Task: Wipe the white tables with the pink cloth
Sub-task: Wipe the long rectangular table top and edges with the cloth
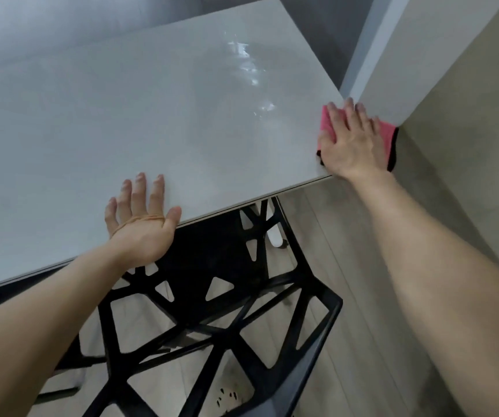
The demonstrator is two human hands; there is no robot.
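Cloth: the pink cloth with a dark hem [385, 132] is being pressed flat at the near right corner of the glossy white rectangular table [122, 115], part of it overhanging the right edge beside the pale wall [467, 100].
Right hand: the right hand [352, 139] is being held open, palm down and fingers spread, on top of the cloth; nothing is being gripped, only pushed against the tabletop.
Left hand: the left hand [141, 219] is being laid open and flat on the near edge, apparently to steady the body.
Surface: wet streaks [248, 64] are being left toward the far right (a sign, probably, that that strip has been covered).
Obstacle: the black open-lattice plastic chair [212, 311] is being kept under the near edge, clear of the top.
Technique: the corner is best finished with even pressure and the overhang gathered back under the palm, then overlapping strokes carried leftward across the dry-looking area.
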